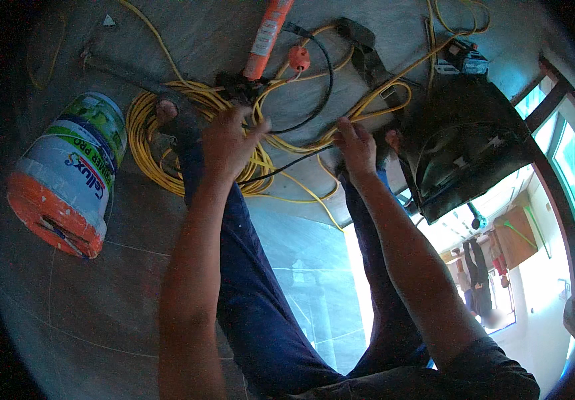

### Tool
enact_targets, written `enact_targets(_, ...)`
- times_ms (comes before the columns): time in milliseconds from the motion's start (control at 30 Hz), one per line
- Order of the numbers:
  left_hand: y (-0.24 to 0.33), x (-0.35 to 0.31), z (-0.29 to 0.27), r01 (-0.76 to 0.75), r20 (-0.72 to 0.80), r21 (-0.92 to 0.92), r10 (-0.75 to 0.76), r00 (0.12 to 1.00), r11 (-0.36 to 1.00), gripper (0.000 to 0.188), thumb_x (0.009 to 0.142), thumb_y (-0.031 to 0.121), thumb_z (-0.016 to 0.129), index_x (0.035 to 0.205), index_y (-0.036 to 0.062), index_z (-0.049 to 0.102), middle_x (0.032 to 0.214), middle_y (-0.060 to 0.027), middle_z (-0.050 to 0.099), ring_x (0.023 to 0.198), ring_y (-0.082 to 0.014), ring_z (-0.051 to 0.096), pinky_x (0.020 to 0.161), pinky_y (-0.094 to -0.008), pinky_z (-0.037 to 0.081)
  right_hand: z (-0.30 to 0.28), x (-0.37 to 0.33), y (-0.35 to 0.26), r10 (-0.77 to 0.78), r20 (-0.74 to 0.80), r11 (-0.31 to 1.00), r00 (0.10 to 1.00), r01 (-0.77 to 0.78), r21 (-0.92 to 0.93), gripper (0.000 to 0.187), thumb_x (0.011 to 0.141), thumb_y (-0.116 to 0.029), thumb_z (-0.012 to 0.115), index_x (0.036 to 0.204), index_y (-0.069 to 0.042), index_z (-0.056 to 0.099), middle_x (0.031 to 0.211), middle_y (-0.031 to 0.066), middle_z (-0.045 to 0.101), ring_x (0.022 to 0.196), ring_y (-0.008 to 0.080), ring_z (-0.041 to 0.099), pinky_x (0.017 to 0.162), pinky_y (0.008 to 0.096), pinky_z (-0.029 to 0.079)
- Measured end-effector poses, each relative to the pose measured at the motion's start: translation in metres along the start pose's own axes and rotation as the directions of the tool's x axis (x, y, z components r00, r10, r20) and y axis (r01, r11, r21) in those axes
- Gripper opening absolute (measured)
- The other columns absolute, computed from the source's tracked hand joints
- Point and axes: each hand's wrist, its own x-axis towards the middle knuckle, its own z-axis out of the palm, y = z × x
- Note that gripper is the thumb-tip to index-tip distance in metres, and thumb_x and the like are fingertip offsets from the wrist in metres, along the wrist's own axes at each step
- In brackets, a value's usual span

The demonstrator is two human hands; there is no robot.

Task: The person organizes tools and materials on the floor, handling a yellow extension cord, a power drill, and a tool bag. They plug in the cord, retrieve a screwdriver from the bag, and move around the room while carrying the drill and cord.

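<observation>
My left hand [226,141] is over the right side of a coiled yellow extension cord [142,141]. Its thumb and a finger show apart, with nothing plainly between them. My right hand [357,152] is closed, its fingertips pinching the black cable [294,163] that runs leftward below my left hand. Just beyond my left hand lies an orange cylinder [267,40] with a white label and a dark fitting at its near end. An orange plug or connector [299,59] sits on the floor to its right, beside a loop of black cable.
A white bucket [77,143] with an orange end stands at left. On the right are a black bag [477,137], a dark strap [362,57] and a battery-like block [467,60]. My legs [251,267] flank the grey floor; people [477,273] stand farther off at lower right.
</observation>
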Motion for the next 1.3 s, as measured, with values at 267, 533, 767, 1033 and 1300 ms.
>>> enact_targets(267,0.009,-0.006,0.018,-0.288,0.337,0.553,0.106,0.935,0.782,0.039,0.086,0.038,0.078,0.108,0.0076,0.068,0.088,-0.0104,0.072,0.095,-0.0332,0.071,0.100,-0.0551,0.045,-0.060,0.041,0.133,-0.063,0.213,0.986,0.975,0.093,-0.138,0.029,0.096,-0.037,0.068,0.094,-0.008,0.065,0.075,-0.0006,0.057,0.071,0.0105,0.058,0.059,0.0272,0.041)
enact_targets(533,0.118,-0.028,-0.081,-0.080,0.330,-0.483,0.265,0.906,0.872,0.025,0.085,0.021,0.079,0.098,0.0012,0.071,0.082,-0.0083,0.069,0.075,-0.0177,0.065,0.072,-0.0334,0.052,-0.023,0.058,0.090,0.081,-0.103,0.993,0.991,-0.090,-0.082,0.040,0.096,-0.034,0.062,0.124,-0.007,0.065,0.114,0.0220,0.071,0.106,0.0427,0.066,0.093,0.0481,0.051)
enact_targets(767,0.023,-0.076,-0.193,-0.282,-0.505,-0.820,-0.398,0.766,0.499,0.022,0.101,0.029,0.063,0.101,0.0065,0.060,0.075,-0.0021,0.054,0.080,-0.0159,0.058,0.078,-0.0312,0.051,-0.040,0.076,0.054,0.161,-0.313,0.891,0.936,-0.275,-0.362,0.053,0.092,-0.050,0.063,0.121,-0.007,0.067,0.118,0.0258,0.068,0.109,0.0430,0.065,0.095,0.0493,0.050)
enact_targets(1033,-0.026,-0.146,-0.168,0.082,-0.384,-0.880,-0.801,0.460,0.469,0.030,0.105,0.037,0.055,0.100,0.0078,0.059,0.078,-0.0038,0.056,0.085,-0.0212,0.060,0.093,-0.0385,0.048,-0.060,0.124,0.116,0.006,0.045,0.981,0.999,0.003,-0.194,0.041,0.092,-0.036,0.068,0.125,-0.012,0.063,0.107,0.0137,0.067,0.093,0.0290,0.067,0.082,0.0435,0.053)
enact_targets(1300,-0.057,-0.162,-0.122,0.215,-0.165,-0.935,-0.885,0.436,0.281,0.032,0.106,0.039,0.053,0.098,0.0081,0.058,0.079,-0.0055,0.057,0.085,-0.0236,0.062,0.090,-0.0404,0.049,-0.099,0.099,0.130,-0.029,-0.236,0.997,0.971,0.010,-0.080,0.034,0.097,-0.028,0.061,0.124,-0.008,0.057,0.109,0.0124,0.064,0.094,0.0298,0.065,0.083,0.0449,0.055)
